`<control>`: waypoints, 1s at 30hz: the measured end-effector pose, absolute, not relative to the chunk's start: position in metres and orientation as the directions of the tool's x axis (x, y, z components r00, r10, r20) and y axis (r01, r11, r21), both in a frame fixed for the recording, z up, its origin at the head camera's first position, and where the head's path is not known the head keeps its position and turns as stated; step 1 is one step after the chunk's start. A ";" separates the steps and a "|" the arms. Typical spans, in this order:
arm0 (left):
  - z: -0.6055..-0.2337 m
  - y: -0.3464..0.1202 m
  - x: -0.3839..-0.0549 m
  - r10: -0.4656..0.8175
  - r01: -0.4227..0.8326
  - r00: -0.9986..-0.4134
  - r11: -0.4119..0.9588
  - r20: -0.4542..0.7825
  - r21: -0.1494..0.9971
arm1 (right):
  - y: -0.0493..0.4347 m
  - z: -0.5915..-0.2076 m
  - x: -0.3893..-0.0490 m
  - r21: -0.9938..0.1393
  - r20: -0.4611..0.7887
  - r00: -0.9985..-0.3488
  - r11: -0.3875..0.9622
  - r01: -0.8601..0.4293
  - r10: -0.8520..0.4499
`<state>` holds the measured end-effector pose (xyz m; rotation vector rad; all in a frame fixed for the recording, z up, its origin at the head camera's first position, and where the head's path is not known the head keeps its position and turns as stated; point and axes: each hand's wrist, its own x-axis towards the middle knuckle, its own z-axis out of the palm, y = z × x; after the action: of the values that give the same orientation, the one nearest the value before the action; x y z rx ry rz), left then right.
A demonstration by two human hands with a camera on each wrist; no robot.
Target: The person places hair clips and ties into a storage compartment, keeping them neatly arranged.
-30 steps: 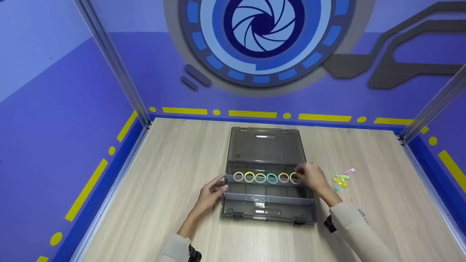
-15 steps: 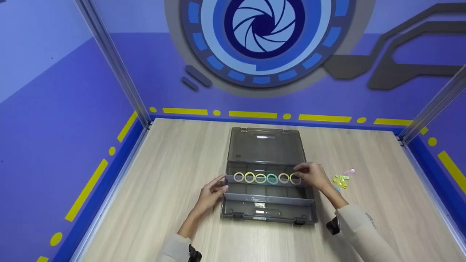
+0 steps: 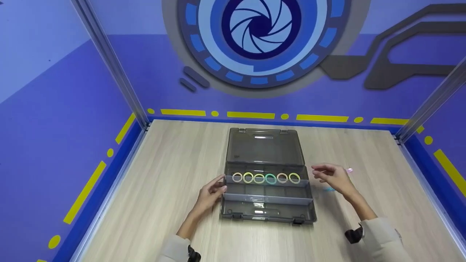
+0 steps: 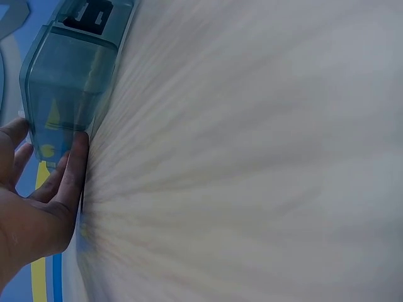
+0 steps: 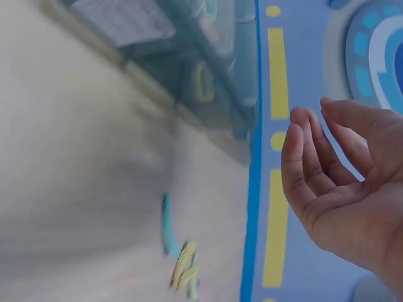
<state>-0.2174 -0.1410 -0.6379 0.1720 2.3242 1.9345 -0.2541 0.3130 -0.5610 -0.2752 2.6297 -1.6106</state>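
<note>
In the head view, an open smoky-grey plastic organizer box (image 3: 267,210) lies with its lid (image 3: 265,147) tilted back. Several pastel elastic hair ties (image 3: 270,178) stand in a row along the rear divider (image 3: 233,181). My left hand (image 3: 208,196) rests against the box's left side, its fairly straight fingertips touching the wall. Nothing is between the fingers of my right hand (image 3: 336,179), raised to the right of the box with loosely bent fingers. Beneath it in the right wrist view lie a blue hair clip (image 5: 167,226) and yellow hair clips (image 5: 184,265).
A pink hair clip (image 3: 349,170) lies on the wooden table (image 3: 182,156), partly behind the right hand in the head view. A second divider (image 3: 267,199) crosses the box nearer its front. Blue-purple walls (image 3: 189,94) enclose the table at the back and sides.
My right hand has let go of the rightmost yellow hair tie and moved right, over the hair clips. That hair tie stays upright in the row. The left hand keeps its place.
</note>
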 end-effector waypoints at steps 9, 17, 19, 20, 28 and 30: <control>-0.646 -0.141 -0.219 0.144 0.030 -0.989 0.165 0.006 0.986 | 0.345 -0.593 -0.239 -0.684 0.183 -0.977 0.700 -0.204 -0.106; -0.644 -0.141 -0.220 0.167 0.060 -0.985 0.168 0.032 0.984 | 0.357 -0.606 -0.227 -0.544 0.079 -0.997 0.838 -0.052 -0.010; -0.644 -0.142 -0.220 0.168 0.051 -0.986 0.166 0.023 0.985 | 0.357 -0.607 -0.225 -0.527 0.056 -0.998 0.849 -0.032 -0.002; -0.644 -0.142 -0.220 0.169 0.049 -0.985 0.166 0.021 0.985 | 0.357 -0.607 -0.225 -0.522 0.046 -0.999 0.852 -0.026 -0.002; -0.644 -0.142 -0.221 0.169 0.015 -0.986 0.152 -0.011 0.988 | 0.355 -0.607 -0.222 -0.524 0.053 -0.999 0.852 -0.018 0.011; -0.644 -0.142 -0.221 0.167 0.004 -0.986 0.152 -0.022 0.988 | 0.355 -0.606 -0.222 -0.527 0.037 -0.999 0.850 -0.012 0.009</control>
<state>-0.2209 -0.1416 -0.6444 0.1704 2.2858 1.9597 -0.2223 0.3553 -0.6063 -0.0023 3.0583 -0.8717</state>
